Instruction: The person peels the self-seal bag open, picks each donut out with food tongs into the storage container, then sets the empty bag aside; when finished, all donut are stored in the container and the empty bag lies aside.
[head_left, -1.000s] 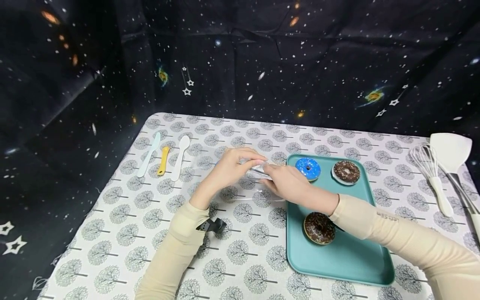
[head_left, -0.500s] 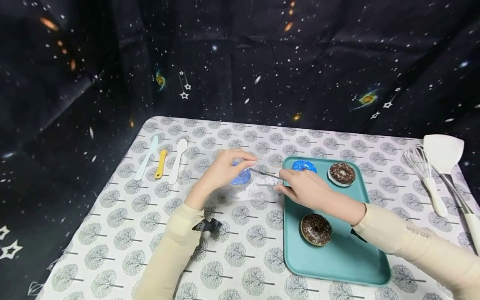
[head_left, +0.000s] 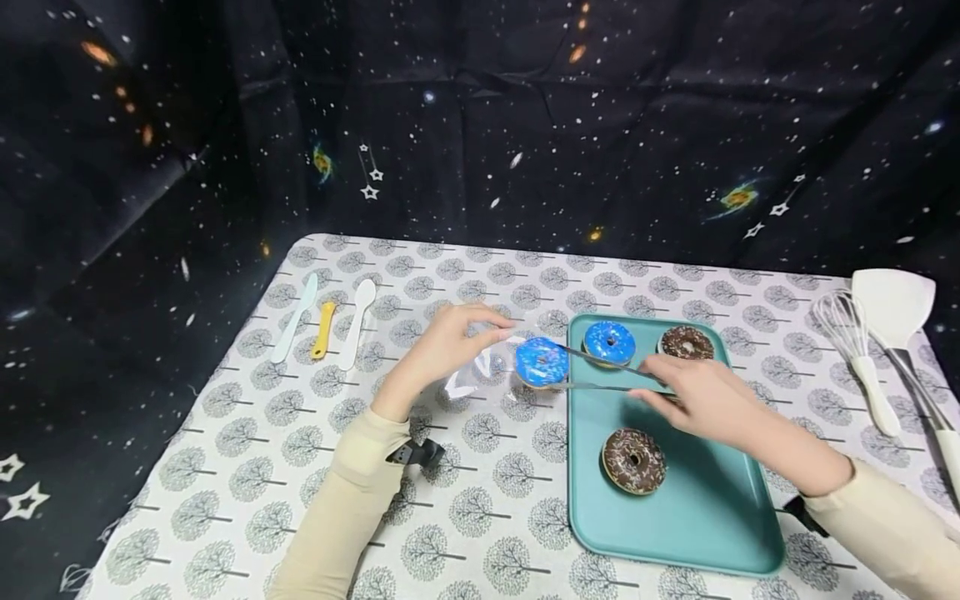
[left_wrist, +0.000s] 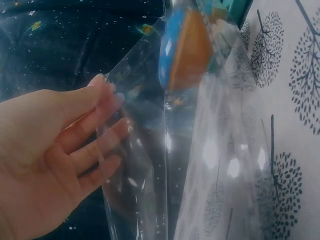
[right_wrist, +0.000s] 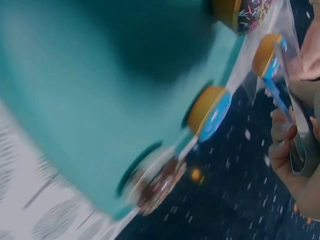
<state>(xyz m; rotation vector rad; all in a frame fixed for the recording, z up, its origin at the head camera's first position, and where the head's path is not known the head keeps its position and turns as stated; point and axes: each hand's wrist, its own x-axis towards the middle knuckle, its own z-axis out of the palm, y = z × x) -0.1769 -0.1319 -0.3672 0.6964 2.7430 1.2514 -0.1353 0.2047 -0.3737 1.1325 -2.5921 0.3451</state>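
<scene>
1. One blue donut [head_left: 542, 362] hangs clamped in metal tongs [head_left: 600, 373], just left of the tray [head_left: 675, 517] rim and at the mouth of a clear bag [head_left: 480, 371]; in the left wrist view it shows as a blue-and-orange shape [left_wrist: 185, 47] seen through the plastic.
2. Right hand [head_left: 701, 400]: fingers curled round the tongs' handle end, squeezing the two blades onto the donut.
3. Left hand [head_left: 446, 346]: fingertips pinch the bag's upper edge and lift it off the cloth; the left wrist view shows fingers [left_wrist: 95, 130] lying fairly straight behind the film, so how tight the pinch is cannot be told.
4. Judgement on technique: the squeeze should stay even so the icing is not dented, the donut should travel level, and the bag mouth should be held wide and steady; slack film could cling to the glaze.
5. Three more donuts sit on the tray: a second blue one [head_left: 609, 342], a chocolate one [head_left: 686, 342] at the far edge, and a chocolate one [head_left: 633, 460] nearer the person.
6. At the table's left lie a pale knife [head_left: 295, 317], a yellow tool [head_left: 323, 329] and a white spoon [head_left: 356, 322]; at the right, a whisk [head_left: 851, 333] and a spatula [head_left: 896, 308].
7. Writing: none can be read; the cloth [head_left: 247, 467] bears only a tree print.
</scene>
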